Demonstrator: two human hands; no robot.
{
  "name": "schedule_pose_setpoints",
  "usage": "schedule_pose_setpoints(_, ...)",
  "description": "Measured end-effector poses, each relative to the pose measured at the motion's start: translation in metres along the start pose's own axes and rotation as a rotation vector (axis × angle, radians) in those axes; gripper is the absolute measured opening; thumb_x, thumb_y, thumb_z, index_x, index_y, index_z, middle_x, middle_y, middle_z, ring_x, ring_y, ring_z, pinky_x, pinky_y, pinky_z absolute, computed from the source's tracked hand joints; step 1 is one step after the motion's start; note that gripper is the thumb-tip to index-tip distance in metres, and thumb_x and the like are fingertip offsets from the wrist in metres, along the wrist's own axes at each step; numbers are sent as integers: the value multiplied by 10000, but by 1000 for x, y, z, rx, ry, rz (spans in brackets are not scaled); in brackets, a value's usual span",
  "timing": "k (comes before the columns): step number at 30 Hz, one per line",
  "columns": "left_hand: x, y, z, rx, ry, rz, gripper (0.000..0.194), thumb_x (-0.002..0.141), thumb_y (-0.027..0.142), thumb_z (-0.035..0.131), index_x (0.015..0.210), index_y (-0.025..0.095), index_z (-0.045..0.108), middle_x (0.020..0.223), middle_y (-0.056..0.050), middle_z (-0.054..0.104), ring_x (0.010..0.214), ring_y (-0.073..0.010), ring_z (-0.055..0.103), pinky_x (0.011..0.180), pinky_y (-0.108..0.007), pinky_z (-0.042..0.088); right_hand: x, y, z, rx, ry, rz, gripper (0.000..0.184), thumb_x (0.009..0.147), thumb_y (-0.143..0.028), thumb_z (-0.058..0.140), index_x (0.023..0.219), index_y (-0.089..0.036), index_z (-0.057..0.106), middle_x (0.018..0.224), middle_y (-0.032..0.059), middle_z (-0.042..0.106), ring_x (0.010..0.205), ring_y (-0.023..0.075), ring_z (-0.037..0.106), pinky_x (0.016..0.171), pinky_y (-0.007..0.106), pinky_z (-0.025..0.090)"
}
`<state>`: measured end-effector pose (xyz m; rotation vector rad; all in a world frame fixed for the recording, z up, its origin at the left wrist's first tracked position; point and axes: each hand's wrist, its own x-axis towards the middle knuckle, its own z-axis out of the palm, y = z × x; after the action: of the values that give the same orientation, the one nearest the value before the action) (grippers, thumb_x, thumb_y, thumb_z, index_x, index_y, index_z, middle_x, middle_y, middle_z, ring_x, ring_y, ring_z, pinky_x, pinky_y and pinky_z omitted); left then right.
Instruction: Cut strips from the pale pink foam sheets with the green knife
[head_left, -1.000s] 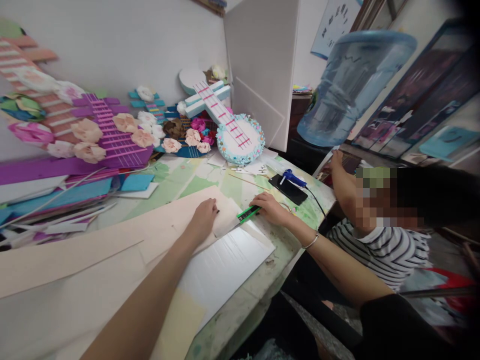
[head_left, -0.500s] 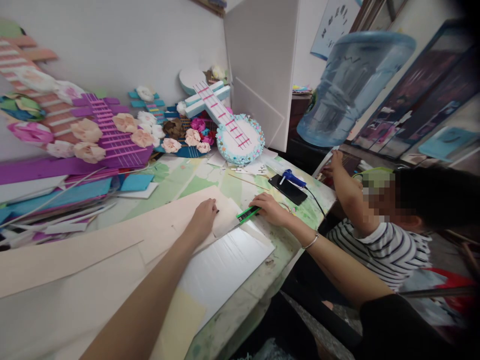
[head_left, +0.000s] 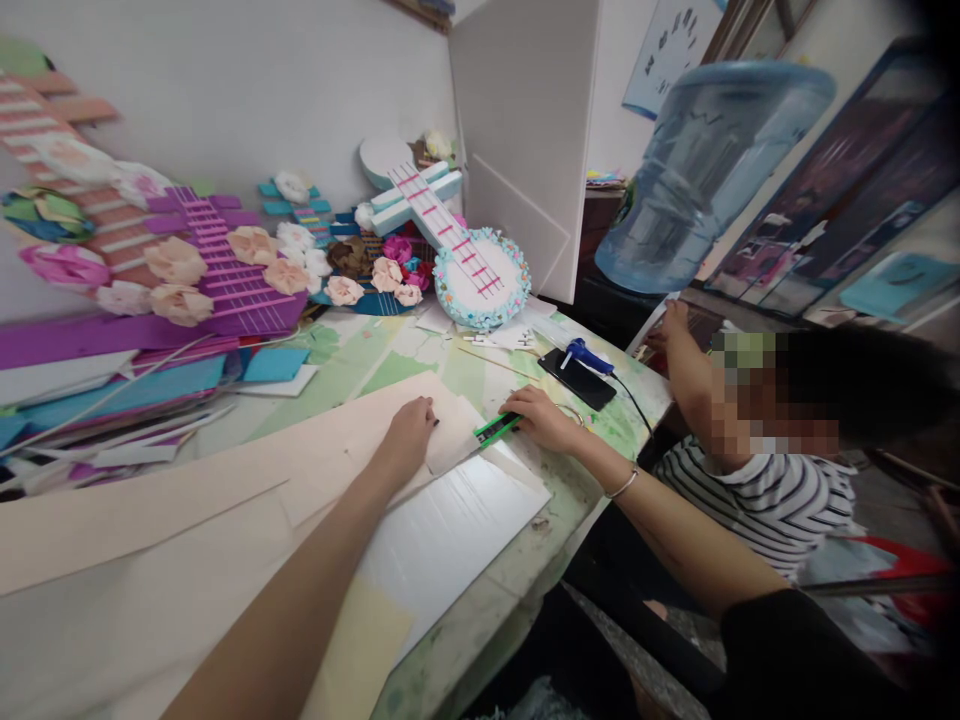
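Observation:
My right hand (head_left: pixel 541 418) is closed round a green utility knife (head_left: pixel 496 430). The pale blade points down and left, over the edge of a peach sheet (head_left: pixel 330 440). With bent fingers held together, my left hand (head_left: pixel 406 440) presses on this sheet, just left of the blade; its fingertips are partly hidden. Under the peach sheet lies a glossy white board (head_left: pixel 469 525) with scored lines. A pale yellow piece (head_left: pixel 364 640) lies nearer to me, partly behind my left forearm.
A black phone (head_left: pixel 576 378) and a blue glue gun (head_left: pixel 589 357) with a cord lie beyond my right hand. Decorated paper instruments (head_left: pixel 480 275) line the wall. Coloured board scraps (head_left: pixel 135 390) are piled at left. A person in a striped top (head_left: pixel 765 500) sits at right, beside a water bottle (head_left: pixel 712 180).
My hands, the knife and the sheets show no visible movement. The seated person's head has tilted, and their upper body has shifted slightly.

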<state>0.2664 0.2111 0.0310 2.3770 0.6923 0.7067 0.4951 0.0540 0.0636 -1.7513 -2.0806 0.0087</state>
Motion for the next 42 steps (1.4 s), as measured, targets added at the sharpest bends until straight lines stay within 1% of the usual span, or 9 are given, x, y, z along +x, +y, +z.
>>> schedule_pose_setpoints(10,-1,0,1,-6,14,-10,117,883,174,436,778,212,473,935,-87,629,991,-247,586,926,-442,446,-3,3,2,12,0,-2,355,754,8,517,1021,-178,657,995,102,636,964,241,519,862,386,415)
schedule_pose_setpoints(14,-2,-2,2,0,26,-21,123,907,168,441,828,192,532,938,-73,630,986,-227,591,921,-420,450,-7,1,1,21,11,5,354,773,-4,513,1045,-179,656,997,110,638,971,249,521,873,407,423)
schedule_pose_setpoints(18,-2,-3,2,10,26,-28,101,920,173,473,892,150,567,956,-53,624,956,-203,596,910,-422,450,-11,-1,-3,27,16,16,353,786,-13,514,1063,-177,658,1011,120,639,983,254,528,879,420,436)
schedule_pose_setpoints(24,-2,-5,3,14,20,-18,142,925,179,429,847,176,548,963,-86,627,968,-227,587,907,-420,446,-14,-3,-3,27,22,29,350,794,-14,510,1078,-159,655,1021,129,636,998,255,529,896,434,443)
schedule_pose_setpoints(28,-3,-5,3,14,21,-17,148,922,180,420,826,195,533,953,-88,630,968,-233,587,900,-407,448,-14,-2,-2,30,20,27,367,786,-5,514,1084,-169,653,1030,121,636,991,251,529,904,436,437)
schedule_pose_setpoints(32,-3,-4,3,14,19,-11,139,918,172,440,831,194,546,951,-80,630,977,-225,586,911,-395,445,-14,-3,-1,40,10,20,379,782,-3,517,1089,-177,656,1031,113,637,982,246,533,893,424,436)
schedule_pose_setpoints(35,-2,-5,3,15,17,-11,118,920,167,468,860,166,569,962,-73,627,964,-210,589,909,-405,450,-13,-5,-1,49,3,15,387,768,3,524,1085,-173,659,1026,115,641,970,245,537,877,414,437)
schedule_pose_setpoints(38,-1,-5,3,16,11,-9,99,922,202,517,892,140,588,977,-58,624,953,-195,593,896,-411,462,-13,-7,-3,54,-2,14,389,758,7,531,1071,-181,665,1013,113,645,963,244,539,870,410,437)
schedule_pose_setpoints(42,-1,-6,3,17,5,4,123,925,245,545,912,133,597,1005,-55,625,966,-192,593,895,-410,469,-14,-8,-6,55,-6,25,386,760,9,527,1064,-184,664,1016,110,644,968,246,538,874,414,434)
